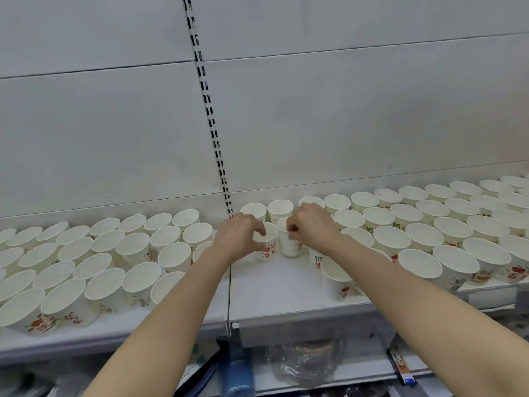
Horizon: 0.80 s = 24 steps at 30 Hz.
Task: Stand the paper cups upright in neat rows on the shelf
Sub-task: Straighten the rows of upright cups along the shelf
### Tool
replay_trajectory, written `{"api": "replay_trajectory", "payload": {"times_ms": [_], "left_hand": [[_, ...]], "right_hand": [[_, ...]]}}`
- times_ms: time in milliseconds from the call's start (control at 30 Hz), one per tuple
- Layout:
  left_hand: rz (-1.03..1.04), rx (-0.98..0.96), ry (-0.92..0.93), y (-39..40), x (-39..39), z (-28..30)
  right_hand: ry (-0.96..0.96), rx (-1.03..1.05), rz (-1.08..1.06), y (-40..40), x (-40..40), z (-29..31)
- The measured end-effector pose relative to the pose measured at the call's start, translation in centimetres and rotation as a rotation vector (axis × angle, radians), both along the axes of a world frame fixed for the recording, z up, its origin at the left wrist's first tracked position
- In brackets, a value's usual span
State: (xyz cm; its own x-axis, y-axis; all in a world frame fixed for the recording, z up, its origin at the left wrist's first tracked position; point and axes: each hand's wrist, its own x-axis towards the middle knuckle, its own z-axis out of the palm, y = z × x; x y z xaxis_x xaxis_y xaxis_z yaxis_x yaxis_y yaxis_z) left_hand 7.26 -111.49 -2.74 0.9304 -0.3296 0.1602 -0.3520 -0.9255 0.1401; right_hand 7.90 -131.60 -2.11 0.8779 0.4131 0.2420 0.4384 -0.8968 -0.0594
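The left hand (242, 234) curled its fingers and thumb around one paper cup (267, 242), grasping it near the rim. Just beside it, the right hand (312, 226) pinched the rim of a second cup (289, 243), which stood upright and close against the first. Both cups were white with red print low on their sides and stood on the white shelf (286, 290), in a gap between the two crowds of cups. Left of the hands stood packed rows of cups (94, 262); right of them more rows (429, 230). Just beyond the hands a back row (279, 209) stood against the wall panel.
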Motion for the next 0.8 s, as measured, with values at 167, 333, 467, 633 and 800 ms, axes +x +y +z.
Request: {"api": "replay_trajectory", "payload": {"times_ms": [167, 333, 467, 633, 800], "left_hand": [[0.063, 0.008, -0.071, -0.4, -0.3, -0.4], [0.079, -0.063, -0.083, -1.0, -0.9, -0.8], [0.119, -0.085, -0.125, -1.8, -0.8, -1.0], [0.202, -0.081, -0.138, -1.3, -0.3, -1.4], [0.226, -0.088, -0.143, -1.5, 0.1, -1.8]], "right_hand": [[0.099, 0.262, 0.051, -2.3, -0.4, 0.7], [0.196, 0.168, 0.058, -3.3, -0.2, 1.1], [0.148, 0.013, 0.11, -1.3, -0.4, 0.1], [0.045, 0.045, 0.024, -0.4, 0.4, -0.6], [-0.012, 0.0, -0.007, 0.1, 1.2, -1.1]]}}
